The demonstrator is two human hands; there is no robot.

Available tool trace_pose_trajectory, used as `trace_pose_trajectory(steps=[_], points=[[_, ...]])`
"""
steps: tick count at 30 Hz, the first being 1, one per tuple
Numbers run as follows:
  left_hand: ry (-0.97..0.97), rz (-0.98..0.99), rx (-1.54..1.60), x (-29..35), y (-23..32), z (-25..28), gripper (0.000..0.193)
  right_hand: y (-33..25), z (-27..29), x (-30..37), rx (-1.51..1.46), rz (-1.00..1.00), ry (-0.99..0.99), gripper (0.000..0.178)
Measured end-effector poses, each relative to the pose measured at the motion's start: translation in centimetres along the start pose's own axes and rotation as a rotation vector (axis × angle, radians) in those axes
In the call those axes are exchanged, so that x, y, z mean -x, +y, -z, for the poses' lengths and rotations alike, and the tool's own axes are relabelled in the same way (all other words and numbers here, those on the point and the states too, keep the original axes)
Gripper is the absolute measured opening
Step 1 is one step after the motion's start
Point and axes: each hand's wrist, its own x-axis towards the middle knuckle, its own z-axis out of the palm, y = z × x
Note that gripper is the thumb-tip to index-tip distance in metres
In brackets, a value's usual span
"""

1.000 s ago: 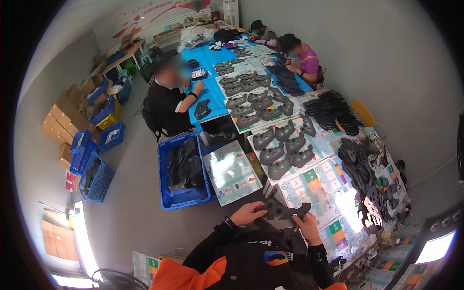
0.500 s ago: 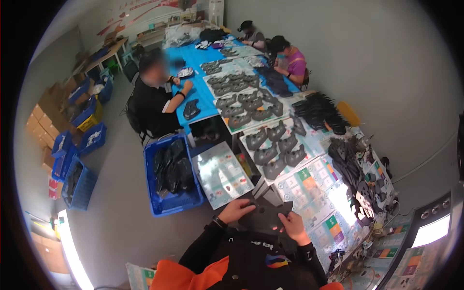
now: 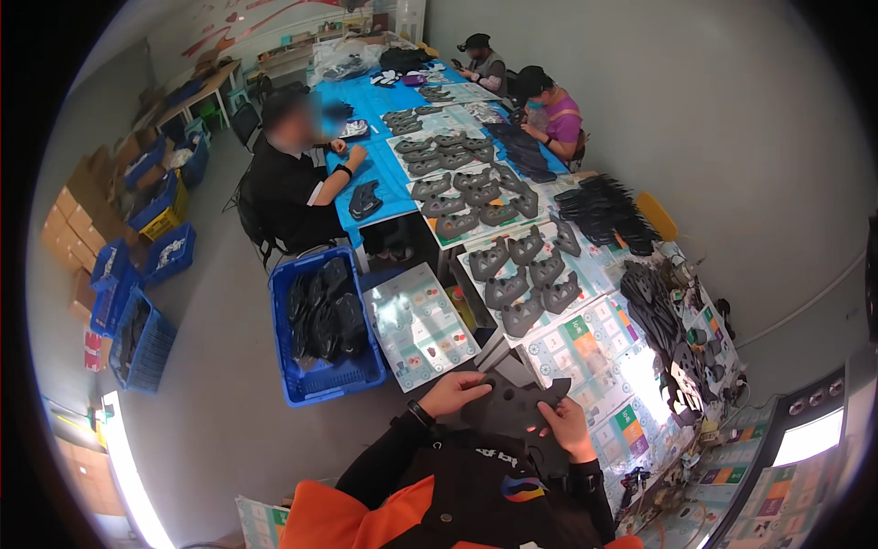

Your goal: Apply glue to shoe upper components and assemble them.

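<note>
Between my hands, in front of my chest, is a dark grey curved flat piece (image 3: 501, 414) with round holes. My left hand (image 3: 455, 393) pinches its left edge between thumb and fingers. At the other end, my right hand (image 3: 568, 426) is closed on the piece, with the thumb on its upper face. Similar dark grey curved pieces (image 3: 522, 314) lie in rows on the table ahead. The lower part of the held piece blends into my dark clothing, so its full outline is hard to make out.
A blue crate (image 3: 288, 384) of black pieces stands left of a printed board (image 3: 421, 325). Piles of black parts (image 3: 605, 212) line the table's right side. One person (image 3: 291, 178) sits at the left; two others (image 3: 553, 114) sit at the far right. Blue baskets (image 3: 151, 343) stand further left.
The held piece and my right hand have shifted slightly right, and my left hand has moved slightly right and up. Both keep their grip. The view has tilted a little.
</note>
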Motion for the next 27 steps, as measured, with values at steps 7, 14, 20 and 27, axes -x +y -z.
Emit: trace_pose_trajectory(steps=[7,14,20,27], points=[[0.025,0.009,0.041,0.3,-0.1,1.4,0.031,-0.7,-1.3,-0.9,-0.004,0.004,-0.047,0.025],[0.038,-0.001,0.068,0.5,-0.3,2.1,0.030,-1.4,-2.1,-1.4,0.045,-0.015,-0.031,0.026],[0.031,0.022,0.040,0.9,0.3,2.3,0.031,-0.8,-2.2,-1.4,0.131,0.000,-0.043,0.026],[0.105,0.040,0.018,0.9,0.2,2.2,0.028,-4.2,-2.7,0.2,0.586,0.076,0.010,0.047]])
